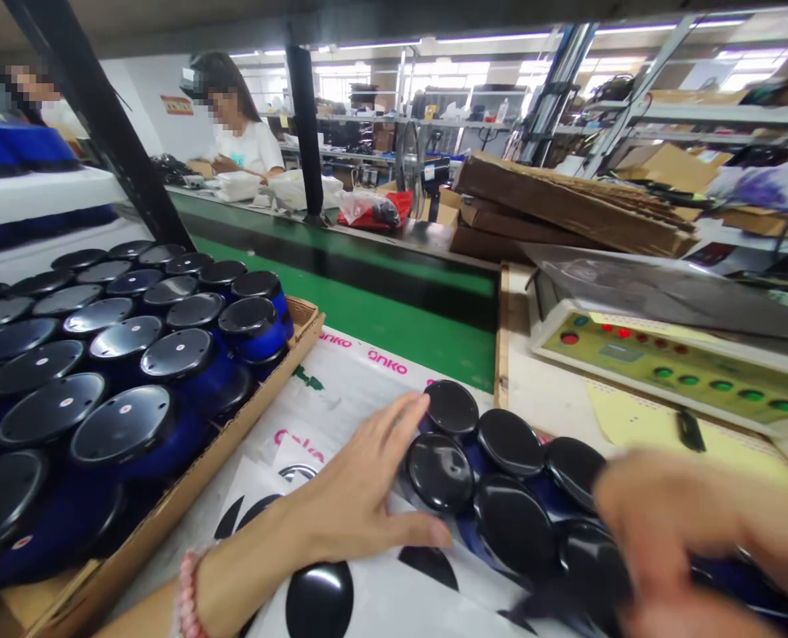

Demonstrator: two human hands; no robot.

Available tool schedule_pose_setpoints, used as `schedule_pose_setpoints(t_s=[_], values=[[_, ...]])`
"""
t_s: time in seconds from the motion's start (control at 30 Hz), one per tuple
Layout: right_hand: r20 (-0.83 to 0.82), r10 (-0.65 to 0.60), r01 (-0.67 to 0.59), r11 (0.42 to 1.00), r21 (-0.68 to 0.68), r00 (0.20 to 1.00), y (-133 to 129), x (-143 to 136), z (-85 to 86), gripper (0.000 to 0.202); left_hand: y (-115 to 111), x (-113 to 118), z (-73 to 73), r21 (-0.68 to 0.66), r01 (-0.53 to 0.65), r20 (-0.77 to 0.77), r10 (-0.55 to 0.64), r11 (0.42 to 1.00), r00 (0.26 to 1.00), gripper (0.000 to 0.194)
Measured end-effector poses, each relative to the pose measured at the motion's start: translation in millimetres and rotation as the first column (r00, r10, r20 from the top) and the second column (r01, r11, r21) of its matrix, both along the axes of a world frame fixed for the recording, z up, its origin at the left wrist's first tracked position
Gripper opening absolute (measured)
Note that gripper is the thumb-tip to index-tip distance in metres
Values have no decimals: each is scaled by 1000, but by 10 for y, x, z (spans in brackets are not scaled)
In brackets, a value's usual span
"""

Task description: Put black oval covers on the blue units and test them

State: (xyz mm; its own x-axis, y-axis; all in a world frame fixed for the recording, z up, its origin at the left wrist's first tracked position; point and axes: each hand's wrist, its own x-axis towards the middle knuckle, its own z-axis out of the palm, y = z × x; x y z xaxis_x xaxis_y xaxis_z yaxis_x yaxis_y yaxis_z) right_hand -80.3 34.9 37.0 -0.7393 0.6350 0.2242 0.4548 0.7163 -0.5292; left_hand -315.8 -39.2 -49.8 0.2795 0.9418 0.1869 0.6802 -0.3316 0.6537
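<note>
My left hand (360, 492) reaches in with fingers stretched out and thumb apart. Its fingertips are at the edge of a group of blue round containers with glossy black tops (440, 471); whether they touch is unclear. Below that hand lie white sheets (380, 602) bearing black round stickers (319, 600). My right hand (692, 523) is smeared by motion over the right side of the group, fingers bent downward. A blurred dark piece (553, 607) shows close to its fingertips; I cannot make out whether it is held.
A cardboard tray (261, 403) packed with similar blue containers (181, 354) stands at left. A control box (673, 354) with lit buttons sits at right, near yellow paper (633, 421). Behind runs a green belt (394, 292) with flattened cartons (566, 208). A person (244, 133) sits across.
</note>
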Motion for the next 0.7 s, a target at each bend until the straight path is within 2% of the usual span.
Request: schedule_pose_setpoints(t_s=[0.07,0.1,0.2,0.27,0.33,0.4,0.53,0.63,0.7], values=[[-27,-82,76,981,-179,996,336,-83,76,37,5,-16,22,-78,-46,101,54,996,993,93],[-39,-131,114,949,-294,991,490,-161,75,37,4,-21,30,-104,-64,133,78,993,988,89],[-99,-239,131,781,-611,966,796,-411,-95,40,-5,-22,32,-146,-112,176,138,983,975,83],[-121,-276,103,675,-731,953,854,-509,-262,40,-12,-16,13,-168,-132,185,163,977,969,79],[-115,-296,94,607,-789,948,839,-537,-380,38,-14,-9,-9,-178,-134,189,167,975,968,74],[-105,-306,99,582,-807,946,807,-526,-424,37,-8,-4,-23,-172,-127,195,160,977,968,67],[-82,-321,117,553,-825,943,792,-510,-399,37,5,-4,-16,-168,-119,188,150,979,971,62],[-55,-342,153,551,-820,938,802,-531,-394,40,2,-10,-6,-174,-112,165,141,978,976,64],[-52,-344,166,571,-804,937,802,-547,-404,41,-4,-13,-6,-173,-106,159,134,979,978,65]])
